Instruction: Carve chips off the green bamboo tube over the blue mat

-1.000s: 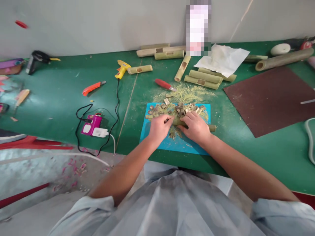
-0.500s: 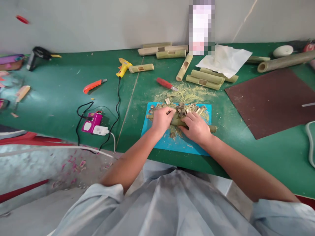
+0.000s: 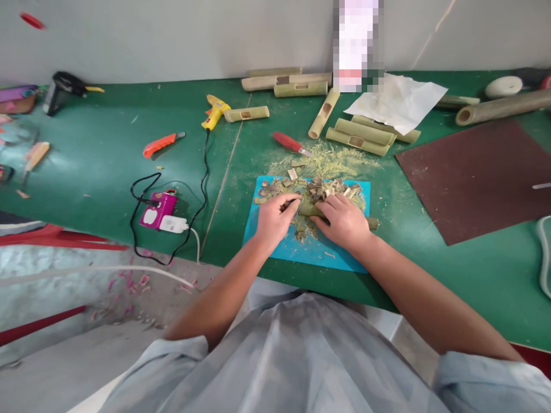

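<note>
Both hands down on the blue mat [image 3: 275, 249] at the near edge of the green table [image 3: 107, 166]. My right hand [image 3: 342, 221] is closed over a bamboo piece [image 3: 372, 223], pinning it flat; its long axis runs left-right across the mat, one end poking out past the right side of that hand, the other toward the left hand [image 3: 272, 217]. Left hand sits just beside that end, fingers pinched narrow on something small; I cannot tell what, a blade or a chip. Cut bamboo chips [image 3: 318, 190] heaped just beyond both hands, touching the piece. Red-handled knife [image 3: 289, 143] lies farther back in the sawdust, well apart, nearer the right hand's side. Yellow glue gun [image 3: 214, 110] far left-rear.
</note>
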Demonstrator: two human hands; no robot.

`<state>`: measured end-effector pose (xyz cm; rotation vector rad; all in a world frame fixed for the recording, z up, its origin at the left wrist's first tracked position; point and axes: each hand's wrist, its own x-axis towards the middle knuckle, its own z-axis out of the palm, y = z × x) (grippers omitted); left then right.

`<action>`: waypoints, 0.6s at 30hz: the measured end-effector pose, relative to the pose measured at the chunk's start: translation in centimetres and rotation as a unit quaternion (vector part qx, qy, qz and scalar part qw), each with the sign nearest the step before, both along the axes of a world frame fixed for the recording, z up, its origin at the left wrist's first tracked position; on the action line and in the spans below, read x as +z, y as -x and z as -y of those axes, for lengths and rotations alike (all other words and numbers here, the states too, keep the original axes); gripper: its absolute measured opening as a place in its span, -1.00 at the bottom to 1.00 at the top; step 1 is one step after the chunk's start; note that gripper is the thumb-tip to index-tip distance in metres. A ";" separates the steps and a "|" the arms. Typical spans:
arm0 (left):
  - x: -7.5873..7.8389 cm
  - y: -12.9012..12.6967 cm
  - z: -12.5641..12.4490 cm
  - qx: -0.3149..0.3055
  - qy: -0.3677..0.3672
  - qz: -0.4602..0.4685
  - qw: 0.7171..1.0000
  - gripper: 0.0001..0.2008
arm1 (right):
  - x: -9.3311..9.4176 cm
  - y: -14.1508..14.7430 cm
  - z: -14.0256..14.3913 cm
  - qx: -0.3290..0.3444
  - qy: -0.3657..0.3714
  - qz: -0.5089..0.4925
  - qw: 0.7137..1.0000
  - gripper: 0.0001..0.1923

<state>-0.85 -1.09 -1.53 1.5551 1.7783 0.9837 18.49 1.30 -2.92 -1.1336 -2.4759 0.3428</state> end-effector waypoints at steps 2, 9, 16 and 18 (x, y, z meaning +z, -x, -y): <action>-0.1 0.0 0.3 -0.008 0.004 0.007 1.000 -0.81 | 0.1 0.0 0.1 -0.012 -0.011 0.016 1.000 -0.75; 0.2 0.1 0.0 0.027 0.018 0.048 0.998 -0.76 | 0.4 0.0 0.4 -0.003 -0.046 0.044 0.998 -0.76; 0.4 -0.6 0.5 0.033 0.024 0.087 0.995 -0.85 | 0.7 0.3 1.1 0.010 -0.042 0.045 0.998 -0.75; 0.1 -0.7 0.7 0.021 0.018 0.084 0.996 -0.86 | 0.6 0.4 1.3 0.003 -0.041 0.042 0.998 -0.77</action>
